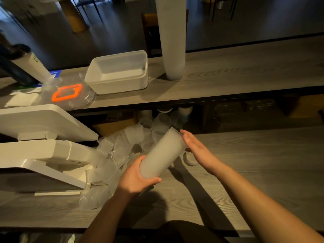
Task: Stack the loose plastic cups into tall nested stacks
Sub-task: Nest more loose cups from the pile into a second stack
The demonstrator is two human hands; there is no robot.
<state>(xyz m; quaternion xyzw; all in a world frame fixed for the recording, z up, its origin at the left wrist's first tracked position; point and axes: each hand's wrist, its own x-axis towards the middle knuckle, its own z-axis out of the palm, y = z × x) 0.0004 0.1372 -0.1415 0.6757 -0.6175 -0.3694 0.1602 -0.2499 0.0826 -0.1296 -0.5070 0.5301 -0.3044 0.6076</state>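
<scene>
Above grey table [245, 172], nested stack [162, 155] in left hand [135, 179]

Grey wood-grain table [263, 172], raised shelf [228, 76] behind

On table: loose cups [133, 137] heaped left; on shelf: white tub [119, 85], tall cup stack [172, 50], orange-rimmed lid [67, 92].

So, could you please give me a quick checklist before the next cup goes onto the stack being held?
1. Left hand grips the nested stack at its base: ok.
2. Right hand open, flat against the stack's rim end: ok.
3. Right hand holds a cup to add: not ok.
4. Loose cups lie close by: ok.
5. Single cup lies beside the right hand: ok.
6. Tall stack stands upright on the shelf: ok.
</scene>
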